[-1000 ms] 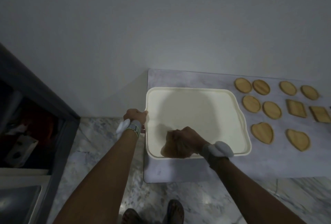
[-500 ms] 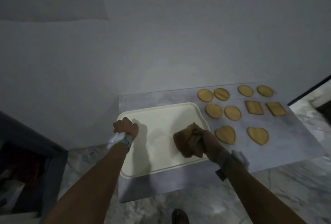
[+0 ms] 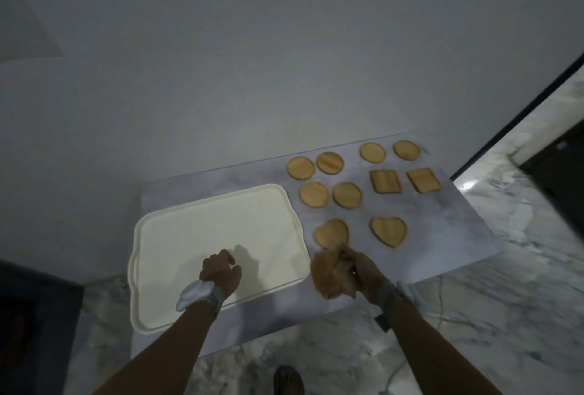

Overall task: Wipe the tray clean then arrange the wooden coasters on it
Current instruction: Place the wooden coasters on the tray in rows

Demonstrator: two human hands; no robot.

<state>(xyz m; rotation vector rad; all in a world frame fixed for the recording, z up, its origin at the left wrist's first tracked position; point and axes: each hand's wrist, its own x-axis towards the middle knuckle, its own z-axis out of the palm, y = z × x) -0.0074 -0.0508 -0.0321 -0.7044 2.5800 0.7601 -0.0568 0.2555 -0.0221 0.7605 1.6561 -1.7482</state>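
A cream rectangular tray [image 3: 177, 230] lies on the left half of a low grey table [image 3: 442, 236]. My left hand [image 3: 221, 271] hovers over the tray's near part, fingers curled loosely, holding nothing. My right hand [image 3: 357, 265] is just right of the tray, off its edge, and grips a bunched brown cloth [image 3: 328, 277]. Several wooden coasters lie to the right of the tray: round ones [image 3: 347, 195], two square ones [image 3: 385, 181] and two heart-shaped ones [image 3: 388, 231]. The cloth covers the near tip of the left heart coaster [image 3: 331, 232].
A plain grey wall stands right behind the table. Marble floor surrounds the table on the near and right sides. A dark cabinet [image 3: 31, 315] stands at the left, and a dark door frame [image 3: 518, 116] runs along the right. A foot [image 3: 287, 379] shows below.
My right hand has carried the cloth rightward off the tray to the table beside it. My left hand left the tray's left rim and moved over the tray. The camera view shifted.
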